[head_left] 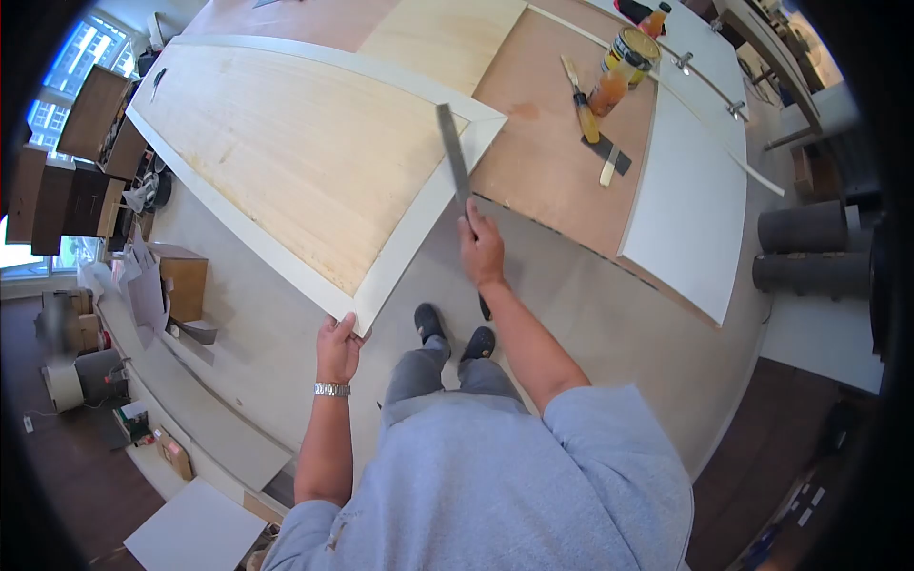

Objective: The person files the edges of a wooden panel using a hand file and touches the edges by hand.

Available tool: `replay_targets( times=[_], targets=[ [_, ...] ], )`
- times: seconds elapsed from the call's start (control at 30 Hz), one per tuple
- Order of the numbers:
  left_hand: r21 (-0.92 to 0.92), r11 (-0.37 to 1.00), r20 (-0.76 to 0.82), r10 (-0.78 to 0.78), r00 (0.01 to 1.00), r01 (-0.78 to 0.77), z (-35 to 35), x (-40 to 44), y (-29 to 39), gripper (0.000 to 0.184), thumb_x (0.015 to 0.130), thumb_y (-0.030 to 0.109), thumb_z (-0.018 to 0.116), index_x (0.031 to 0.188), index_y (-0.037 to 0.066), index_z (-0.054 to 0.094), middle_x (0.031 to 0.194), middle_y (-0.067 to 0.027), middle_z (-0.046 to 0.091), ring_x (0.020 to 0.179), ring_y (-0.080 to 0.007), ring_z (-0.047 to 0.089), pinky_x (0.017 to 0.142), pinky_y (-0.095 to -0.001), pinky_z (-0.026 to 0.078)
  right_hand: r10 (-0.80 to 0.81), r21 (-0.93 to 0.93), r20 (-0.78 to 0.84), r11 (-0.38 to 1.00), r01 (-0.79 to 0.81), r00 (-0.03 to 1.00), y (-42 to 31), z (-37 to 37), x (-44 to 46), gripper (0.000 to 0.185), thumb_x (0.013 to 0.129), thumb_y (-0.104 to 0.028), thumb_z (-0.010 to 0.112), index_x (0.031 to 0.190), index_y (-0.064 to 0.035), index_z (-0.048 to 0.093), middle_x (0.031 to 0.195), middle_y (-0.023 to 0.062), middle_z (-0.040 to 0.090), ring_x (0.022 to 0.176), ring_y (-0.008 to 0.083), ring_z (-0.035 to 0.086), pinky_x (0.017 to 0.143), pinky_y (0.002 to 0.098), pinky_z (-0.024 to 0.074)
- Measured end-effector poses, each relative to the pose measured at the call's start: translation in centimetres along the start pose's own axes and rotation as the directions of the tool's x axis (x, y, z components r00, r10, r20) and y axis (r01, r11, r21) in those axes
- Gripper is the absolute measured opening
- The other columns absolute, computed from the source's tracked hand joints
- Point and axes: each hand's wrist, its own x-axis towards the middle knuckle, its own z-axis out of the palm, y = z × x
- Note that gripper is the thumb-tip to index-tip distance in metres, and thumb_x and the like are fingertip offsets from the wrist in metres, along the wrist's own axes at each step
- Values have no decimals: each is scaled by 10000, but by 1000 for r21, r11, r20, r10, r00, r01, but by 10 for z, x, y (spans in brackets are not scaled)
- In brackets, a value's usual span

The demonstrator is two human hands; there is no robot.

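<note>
A large wooden panel (295, 152) edged with a white border (248, 243) stretches out in front of me. At its near corner, my left hand (338, 350) is closed on the panel, thumb on top. My right hand (482, 249) is wrapped round the lower end of a long, flat grey metal file (453, 152). The file points up and away, over or beside the panel's right-hand border; I cannot tell whether it touches. My right fingers hide the file's handle end.
On the brown board (562, 200) to the right lie a brush (583, 105) and a dark scraper-like piece (607, 154). A yellow can (630, 52) and an orange bottle (609, 93) stand near them. A white panel (681, 209) lies further right. Boxes (181, 281) stand on the left floor.
</note>
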Motion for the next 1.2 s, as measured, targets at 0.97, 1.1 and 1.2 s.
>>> replay_targets(
  times=[0.97,1.1,1.2],
  targets=[
    [755,590,-217,636,740,-286,167,23,24,449,993,197,622,1356,-8,453,1159,-148,627,983,-187,643,796,-314,535,95,680,503,569,-461,859,-67,-73,131,246,1016,-143,619,1226,-32,555,869,-4,596,683,71,560,587,211,478],
    [436,796,28,453,891,-419,250,-20,41,448,984,156,627,1363,-24,469,1068,-115,646,833,-149,648,699,-285,533,-139,613,730,564,-553,669,-98,-67,106,338,976,-92,653,1255,8,490,847,15,614,727,64,554,603,235,464],
    [331,901,-125,335,934,-279,260,-32,49,367,973,133,639,1284,-33,536,911,-72,646,661,-106,613,578,-254,503,-228,455,889,538,-710,397,-113,-78,95,347,955,-106,672,1248,-10,512,862,39,648,803,84,594,671,259,491]
  ],
)
